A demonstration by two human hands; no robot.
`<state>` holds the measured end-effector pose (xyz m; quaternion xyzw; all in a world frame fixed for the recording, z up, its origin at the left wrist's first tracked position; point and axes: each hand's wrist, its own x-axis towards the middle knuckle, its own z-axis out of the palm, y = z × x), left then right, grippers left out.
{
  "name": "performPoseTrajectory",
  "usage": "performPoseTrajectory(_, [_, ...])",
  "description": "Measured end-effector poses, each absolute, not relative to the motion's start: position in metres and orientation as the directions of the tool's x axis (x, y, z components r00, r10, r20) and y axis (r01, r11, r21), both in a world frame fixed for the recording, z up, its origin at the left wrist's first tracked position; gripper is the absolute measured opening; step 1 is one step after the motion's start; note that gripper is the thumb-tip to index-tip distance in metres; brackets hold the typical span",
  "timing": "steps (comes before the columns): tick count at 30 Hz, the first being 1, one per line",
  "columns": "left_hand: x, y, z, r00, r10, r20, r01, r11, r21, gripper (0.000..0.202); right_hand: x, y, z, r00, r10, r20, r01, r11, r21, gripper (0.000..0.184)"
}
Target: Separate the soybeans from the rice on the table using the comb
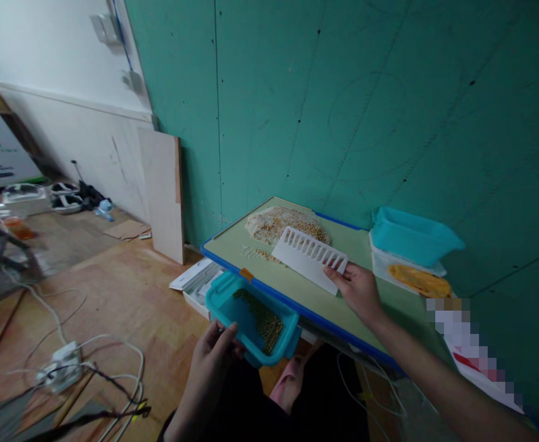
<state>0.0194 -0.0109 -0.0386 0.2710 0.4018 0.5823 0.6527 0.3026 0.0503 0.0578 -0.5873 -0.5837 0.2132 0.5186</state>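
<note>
My left hand grips the near-left rim of a turquoise plastic container, held at the table's front edge. Small yellowish-green beans lie in its right part. In my right hand is a white slotted plastic scraper, pinched at its right end over the board, its slots facing the back. Behind it spreads a pile of mixed pale and golden grains or beans on the pale green tabletop. A few loose grains lie left of the scraper, which hides part of the board.
A second turquoise container stands at the table's right rear, with an orange-yellow object in front of it. A green wall rises behind. White cables and a power strip lie on the floor at left; a wooden panel leans there.
</note>
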Motion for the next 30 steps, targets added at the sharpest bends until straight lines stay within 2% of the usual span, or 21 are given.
performPoseTrajectory(10, [0.019, -0.008, -0.037, -0.017, 0.981, -0.194, -0.539, 0.154, 0.828, 0.034, 0.294, 0.044, 0.06, 0.218, 0.922, 0.32, 0.407, 0.212, -0.888, 0.04])
performPoseTrajectory(30, [0.02, -0.01, -0.031, -0.041, 0.976, -0.214, -0.545, 0.158, 0.823, 0.034, 0.289, 0.023, 0.064, 0.185, 0.925, 0.332, 0.456, 0.218, -0.863, 0.031])
